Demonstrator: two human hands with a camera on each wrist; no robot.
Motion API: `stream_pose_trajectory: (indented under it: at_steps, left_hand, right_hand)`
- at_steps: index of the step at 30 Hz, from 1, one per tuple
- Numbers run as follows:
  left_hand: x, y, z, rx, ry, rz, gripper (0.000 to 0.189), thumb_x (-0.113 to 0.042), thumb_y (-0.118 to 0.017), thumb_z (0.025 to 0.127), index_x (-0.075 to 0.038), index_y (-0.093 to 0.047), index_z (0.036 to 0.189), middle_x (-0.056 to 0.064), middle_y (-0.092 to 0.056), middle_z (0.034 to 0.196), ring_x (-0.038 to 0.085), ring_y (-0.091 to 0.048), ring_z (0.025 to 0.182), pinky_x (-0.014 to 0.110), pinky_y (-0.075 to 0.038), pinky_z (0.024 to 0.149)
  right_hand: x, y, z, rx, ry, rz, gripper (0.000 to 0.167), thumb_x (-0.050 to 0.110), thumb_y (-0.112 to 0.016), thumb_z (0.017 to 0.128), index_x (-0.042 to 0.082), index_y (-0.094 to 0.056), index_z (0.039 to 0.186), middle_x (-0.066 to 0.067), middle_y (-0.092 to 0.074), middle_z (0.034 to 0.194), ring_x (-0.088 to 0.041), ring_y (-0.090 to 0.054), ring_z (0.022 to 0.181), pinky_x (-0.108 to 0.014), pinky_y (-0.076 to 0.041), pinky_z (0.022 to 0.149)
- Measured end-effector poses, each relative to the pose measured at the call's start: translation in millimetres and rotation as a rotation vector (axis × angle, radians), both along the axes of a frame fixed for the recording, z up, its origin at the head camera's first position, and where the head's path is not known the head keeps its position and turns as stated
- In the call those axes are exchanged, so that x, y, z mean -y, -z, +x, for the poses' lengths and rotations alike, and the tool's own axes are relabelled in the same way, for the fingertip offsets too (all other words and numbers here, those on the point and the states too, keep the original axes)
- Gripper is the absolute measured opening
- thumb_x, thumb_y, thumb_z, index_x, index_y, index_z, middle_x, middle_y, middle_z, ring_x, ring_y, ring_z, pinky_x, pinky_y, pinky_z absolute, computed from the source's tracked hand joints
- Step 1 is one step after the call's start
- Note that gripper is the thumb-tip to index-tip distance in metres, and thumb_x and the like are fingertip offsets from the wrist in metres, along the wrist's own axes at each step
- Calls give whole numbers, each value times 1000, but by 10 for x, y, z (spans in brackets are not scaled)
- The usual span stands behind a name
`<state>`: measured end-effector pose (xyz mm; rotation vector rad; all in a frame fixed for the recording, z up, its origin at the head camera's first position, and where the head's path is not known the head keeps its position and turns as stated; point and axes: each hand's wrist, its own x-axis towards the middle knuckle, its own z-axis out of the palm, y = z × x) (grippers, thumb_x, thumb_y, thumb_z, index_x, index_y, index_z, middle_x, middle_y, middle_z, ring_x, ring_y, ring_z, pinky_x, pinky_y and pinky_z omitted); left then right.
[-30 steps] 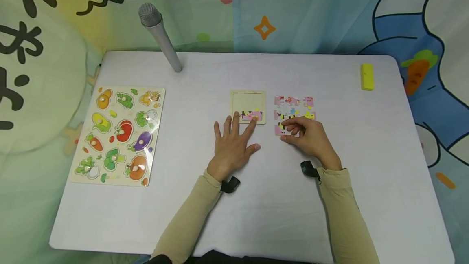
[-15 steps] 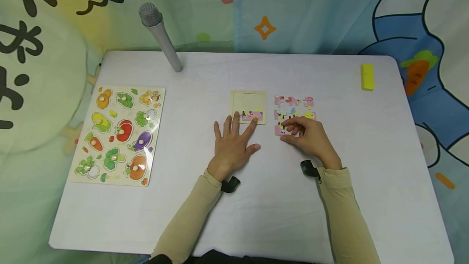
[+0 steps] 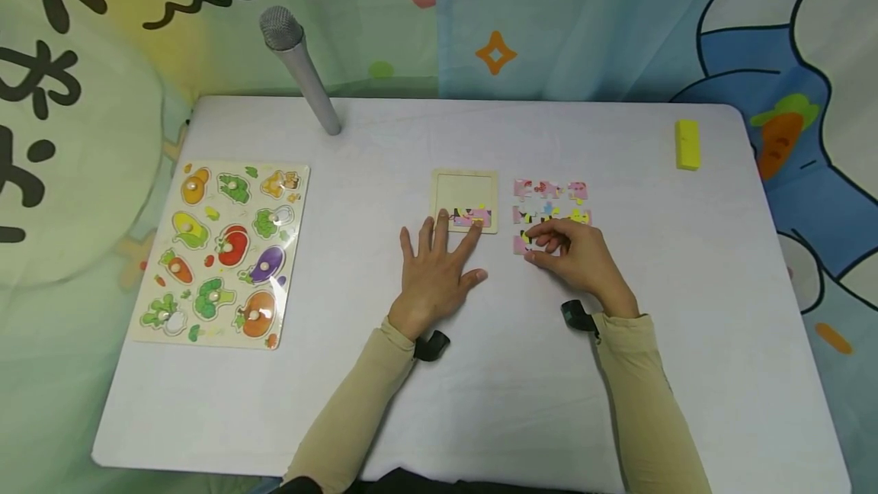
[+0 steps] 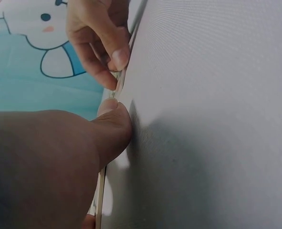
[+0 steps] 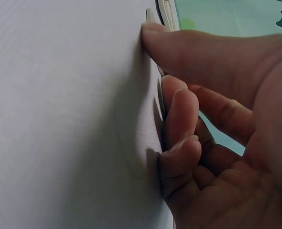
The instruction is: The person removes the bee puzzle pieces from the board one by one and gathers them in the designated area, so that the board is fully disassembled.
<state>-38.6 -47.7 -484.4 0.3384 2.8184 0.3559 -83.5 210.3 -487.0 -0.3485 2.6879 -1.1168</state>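
Observation:
In the head view, my left hand lies with spread fingers at the lower edge of a small wooden puzzle tray. Its fingertips rest on the rim and beside the pink jigsaw pieces in the tray's lower right part. To the right, loose pink jigsaw pieces lie in rows on the table. My right hand holds the lower-left jigsaw piece between thumb and index finger. That hand hides other pieces beneath it. The right wrist view shows the thumb low at the table surface.
A large vegetable peg puzzle board lies on the left of the white table. A grey microphone stands tilted at the back left. Near the back right corner sits a yellow block. Printed curtains hang behind the table.

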Motion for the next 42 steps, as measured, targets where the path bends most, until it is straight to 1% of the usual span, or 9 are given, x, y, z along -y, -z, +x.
stream_pose_trajectory:
  at_steps: [7, 11, 15, 19, 24, 26, 30, 36, 42]
  left_hand:
    - [-3, 15, 0, -8, -2, 10, 77, -63, -51, 105, -38, -20, 170, 22, -13, 177, 44, -17, 162, 74, -9, 126]
    - [4, 27, 1, -14, 1, 10, 77, -63, -50, 105, -38, -20, 170, 22, -14, 177, 44, -18, 162, 74, -10, 126]
    - [12, 29, 5, -14, 3, 8, 77, -63, -50, 105, -39, -19, 170, 22, -14, 177, 45, -18, 162, 75, -10, 125]
    - [12, 12, 10, -9, 3, 12, 76, -63, -50, 105, -40, -19, 170, 22, -13, 177, 45, -18, 162, 75, -10, 125]
    - [8, 6, 0, 6, 3, 1, 75, -64, -49, 105, -40, -20, 170, 21, -11, 177, 44, -16, 163, 75, -9, 125]
    - [6, 8, -5, 3, 5, -1, 75, -64, -50, 105, -40, -21, 170, 21, -12, 177, 44, -16, 162, 75, -10, 125]
    - [6, 9, -8, -10, 6, 2, 75, -64, -51, 104, -40, -22, 170, 21, -13, 177, 44, -18, 162, 76, -11, 124]
    - [6, 13, -4, -15, 9, 2, 74, -64, -50, 104, -40, -24, 169, 21, -13, 177, 44, -18, 162, 76, -11, 124]
    - [-1, 27, -1, -22, 9, -14, 73, -64, -50, 104, -39, -27, 169, 20, -14, 177, 44, -19, 162, 76, -13, 124]
  right_hand:
    - [-12, -7, -3, -23, -17, -10, 27, 14, -86, 90, 7, -78, 114, -8, -73, 92, -18, -61, 77, -17, -46, 68]
    - [-14, -31, -26, -41, -43, -39, 29, 16, -86, 91, 7, -78, 117, -8, -74, 94, -17, -62, 79, -18, -47, 70]
    - [71, -104, -107, -71, -39, -73, 28, 18, -85, 92, 7, -78, 117, -6, -74, 93, -17, -62, 80, -17, -46, 71]
    - [275, -217, -249, -85, -57, -85, 25, 13, -82, 94, 4, -78, 117, -8, -73, 92, -20, -64, 80, -22, -48, 73]
    - [588, -309, -453, -36, -143, -53, 26, 14, -77, 97, 3, -77, 120, -13, -73, 99, -28, -68, 88, -37, -51, 80]
    - [697, -310, -531, -1, -175, -29, 28, 17, -77, 96, 3, -77, 121, -14, -72, 102, -29, -68, 91, -40, -52, 83]
    - [865, -287, -643, 67, -220, 43, 32, 22, -78, 95, 3, -77, 120, -13, -70, 105, -28, -66, 94, -39, -52, 86]
    - [997, -300, -710, 134, -247, 105, 31, 27, -81, 94, 4, -77, 115, -11, -73, 105, -25, -65, 93, -39, -50, 84]
    - [1046, -320, -726, 140, -267, 151, 28, 26, -82, 94, 5, -76, 111, -11, -73, 106, -26, -66, 95, -42, -51, 85]
